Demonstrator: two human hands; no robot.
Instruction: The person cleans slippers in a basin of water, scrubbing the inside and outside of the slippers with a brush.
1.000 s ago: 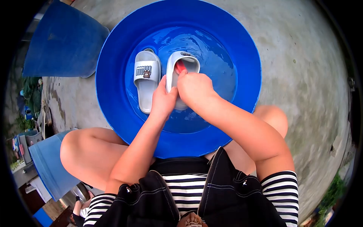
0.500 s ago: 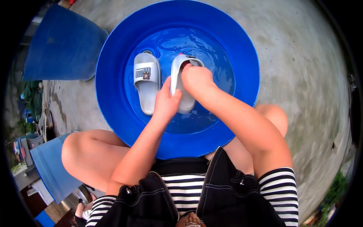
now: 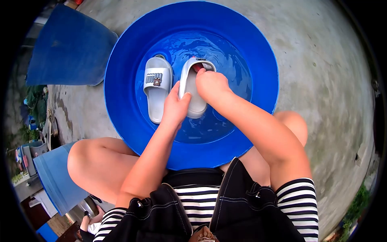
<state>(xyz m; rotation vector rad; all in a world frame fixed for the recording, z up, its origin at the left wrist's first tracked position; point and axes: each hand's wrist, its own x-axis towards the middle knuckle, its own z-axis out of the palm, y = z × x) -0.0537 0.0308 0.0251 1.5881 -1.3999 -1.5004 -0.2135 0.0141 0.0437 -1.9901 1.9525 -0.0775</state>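
Observation:
My left hand (image 3: pixel 176 105) is closed on the near side edge of a grey slide slipper (image 3: pixel 192 94), thumb on top. This slipper is tilted above the water in a large blue tub (image 3: pixel 258 80). My right hand (image 3: pixel 211 84) is closed at the opening under its strap. A dark reddish thing (image 3: pixel 198 67) shows by the fingertips there, mostly hidden, so I cannot tell its kind. To the left, a matching slipper (image 3: pixel 157 101) with a bear figure on its strap lies in the tub, toe pointing away from me.
Shallow water (image 3: pixel 209 131) covers the tub's bottom. A big blue barrel (image 3: pixel 70 48) stands on the concrete floor (image 3: pixel 322 80) at upper left. By my left knee is a lighter blue bucket (image 3: pixel 56 173). Part of another person (image 3: pixel 90 222) shows at lower left.
The held slipper has risen slightly and tilted, showing more of its inside. My right hand has shifted a little at the strap opening, and my left hand keeps its hold.

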